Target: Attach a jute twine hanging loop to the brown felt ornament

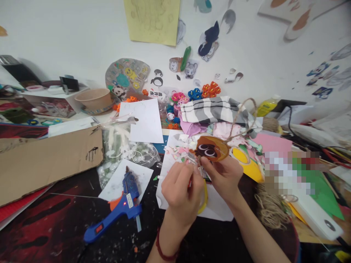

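A brown felt-like animal face (211, 148) with large dark eyes and a twine loop (254, 109) at its top right is held up over the cluttered white paper. My right hand (226, 175) grips its lower edge between thumb and fingers. Close beside it on the left, my left hand (182, 186) is closed in a pinch just below the face; the small thing between its fingertips is too hidden to name. Part of a yellow ring-shaped object (203, 197) shows behind my left hand.
A blue glue gun (117, 212) with a lit light lies on white paper at the left. Cardboard (49, 160) covers the far left. Coiled twine (271, 208) and a white power strip (309, 208) lie at the right. A checked cloth (211, 109) sits behind.
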Tool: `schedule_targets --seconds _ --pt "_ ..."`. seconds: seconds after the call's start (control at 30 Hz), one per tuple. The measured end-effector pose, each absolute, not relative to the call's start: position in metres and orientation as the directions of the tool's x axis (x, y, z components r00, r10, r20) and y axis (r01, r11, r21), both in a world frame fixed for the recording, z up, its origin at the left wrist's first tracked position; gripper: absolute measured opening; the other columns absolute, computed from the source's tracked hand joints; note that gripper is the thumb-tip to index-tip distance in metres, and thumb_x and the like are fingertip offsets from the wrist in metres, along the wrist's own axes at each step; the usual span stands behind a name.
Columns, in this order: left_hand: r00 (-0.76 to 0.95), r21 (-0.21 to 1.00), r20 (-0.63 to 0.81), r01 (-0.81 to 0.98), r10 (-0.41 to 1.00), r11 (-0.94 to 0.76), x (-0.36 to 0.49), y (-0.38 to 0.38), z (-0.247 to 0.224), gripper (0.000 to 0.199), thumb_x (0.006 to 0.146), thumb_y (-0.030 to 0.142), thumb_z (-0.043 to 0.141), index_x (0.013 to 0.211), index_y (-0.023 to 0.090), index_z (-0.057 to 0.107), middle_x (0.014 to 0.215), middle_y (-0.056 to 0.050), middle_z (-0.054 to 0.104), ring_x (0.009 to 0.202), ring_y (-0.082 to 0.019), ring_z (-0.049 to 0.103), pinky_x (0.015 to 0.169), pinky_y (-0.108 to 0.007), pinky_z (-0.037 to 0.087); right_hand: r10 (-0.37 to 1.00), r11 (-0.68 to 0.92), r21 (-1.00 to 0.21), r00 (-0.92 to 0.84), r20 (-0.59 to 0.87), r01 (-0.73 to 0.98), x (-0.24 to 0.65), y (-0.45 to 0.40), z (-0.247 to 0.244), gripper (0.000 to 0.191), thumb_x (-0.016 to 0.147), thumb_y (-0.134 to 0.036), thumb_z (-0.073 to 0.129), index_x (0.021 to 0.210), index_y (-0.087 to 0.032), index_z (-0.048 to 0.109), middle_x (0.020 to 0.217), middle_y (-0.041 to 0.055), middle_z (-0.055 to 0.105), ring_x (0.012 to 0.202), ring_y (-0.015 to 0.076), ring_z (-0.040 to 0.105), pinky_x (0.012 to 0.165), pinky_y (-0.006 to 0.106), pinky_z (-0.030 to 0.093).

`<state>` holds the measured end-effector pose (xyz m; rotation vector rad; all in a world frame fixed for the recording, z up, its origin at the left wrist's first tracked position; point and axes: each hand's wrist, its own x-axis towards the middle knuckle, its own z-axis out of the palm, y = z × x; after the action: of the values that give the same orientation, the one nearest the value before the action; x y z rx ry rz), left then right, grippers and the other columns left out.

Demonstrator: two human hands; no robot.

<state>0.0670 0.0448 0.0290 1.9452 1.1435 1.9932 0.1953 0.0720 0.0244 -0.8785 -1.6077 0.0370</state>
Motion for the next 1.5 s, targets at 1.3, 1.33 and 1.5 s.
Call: schedule_targets --seconds 1.3,1.33,1.5 --pt "-0.153 0.596 0.787 0.440 0.598 -0.672 0.0714 0.0478 0.0288 0.034 0.090 0.001 0.052 0.064 0.019 0.041 0.059 0.005 0.036 0.054 -0.009 0.036 0.053 -0.026 0.032 0.393 0.689 -0.247 -0.064 0.917 0.681 0.1901 0.0678 0.0265 0.014 0.086 -0.009 0.069 0.093 -0.020 0.074 0.082 0.0034 0.077 0.066 0.0147 0.071 0.057 0.023 0.056" --pt "-0.157 0.598 0.786 0.437 0.598 -0.672 0.0716 0.0479 0.0289 0.034 0.090 0.001 0.052 0.064 0.019 0.040 0.059 0.005 0.036 0.054 -0.009 0.036 0.052 -0.026 0.032 0.398 0.696 -0.254 -0.066 0.915 0.672 0.1898 0.0673 0.0270 0.015 0.086 -0.009 0.069 0.095 -0.020 0.074 0.086 0.0043 0.078 0.068 0.0158 0.072 0.059 0.024 0.058" --pt "-0.180 0.583 0.800 0.460 0.572 -0.670 0.0718 0.0492 0.0281 0.032 0.090 0.002 0.053 0.064 0.019 0.044 0.058 0.006 0.037 0.052 -0.009 0.036 0.051 -0.026 0.031 0.402 0.720 -0.234 -0.118 0.908 0.654 0.1879 0.0627 0.0298 0.027 0.088 -0.009 0.066 0.110 -0.024 0.074 0.085 0.0031 0.079 0.065 0.0163 0.073 0.060 0.025 0.060"
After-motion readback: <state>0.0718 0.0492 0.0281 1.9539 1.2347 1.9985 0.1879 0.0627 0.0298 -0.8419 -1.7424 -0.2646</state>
